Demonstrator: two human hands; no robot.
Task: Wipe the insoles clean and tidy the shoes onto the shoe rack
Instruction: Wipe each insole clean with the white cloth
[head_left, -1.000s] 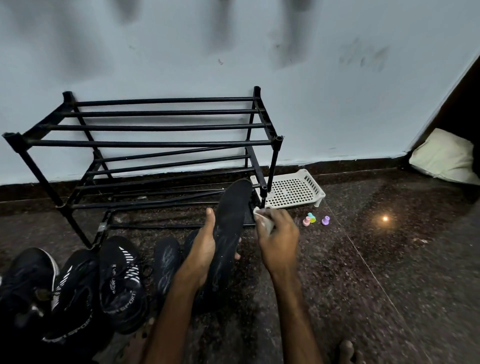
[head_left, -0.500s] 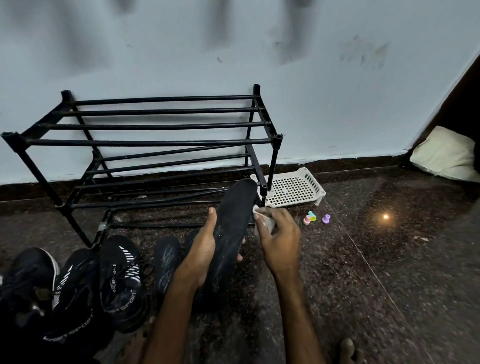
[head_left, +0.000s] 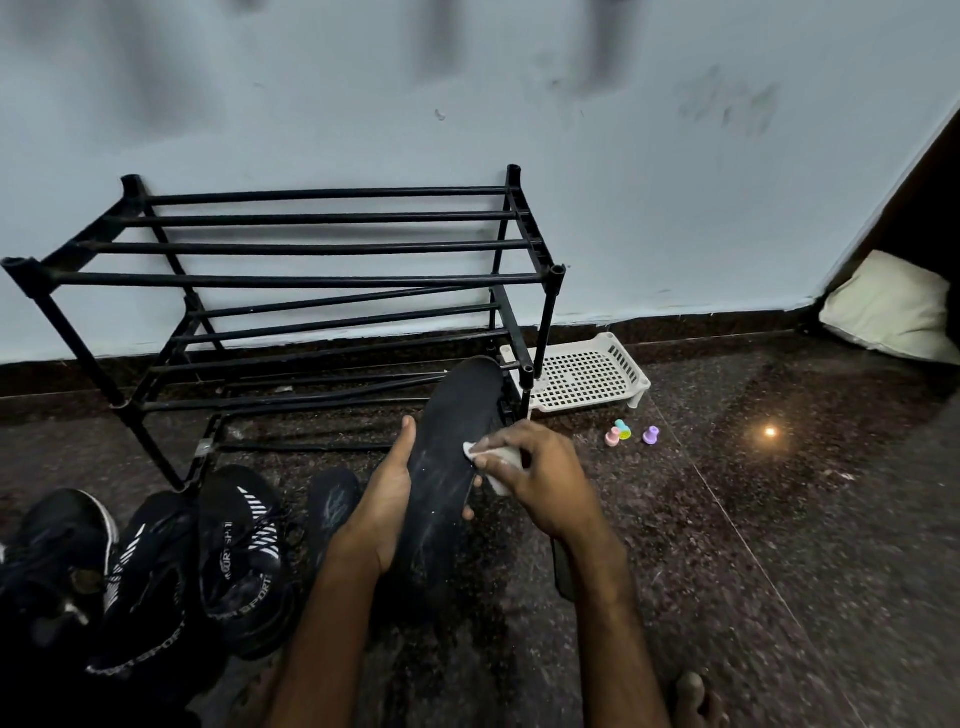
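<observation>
A long black insole (head_left: 452, 462) stands tilted in front of me, dusty white streaks on its face. My left hand (head_left: 387, 499) grips its left edge, thumb up along the side and fingertips showing past the right edge. My right hand (head_left: 535, 478) pinches a small white cloth (head_left: 493, 457) against the insole's middle. A second dark insole (head_left: 332, 501) lies on the floor just left of my left hand. Three black sport shoes (head_left: 239, 551) sit at the lower left. The black shoe rack (head_left: 291, 280) stands bare against the wall.
A white perforated plastic tray (head_left: 587, 374) lies on the floor right of the rack. Three small pastel bottles (head_left: 623, 431) stand beside it. A pale pillow (head_left: 893, 306) lies in the right corner. Dark speckled stone floor stretches to the right. My toes (head_left: 696, 696) show at the bottom.
My right hand has slid the cloth down the insole from near its upper right edge to its middle. My left hand keeps its grip.
</observation>
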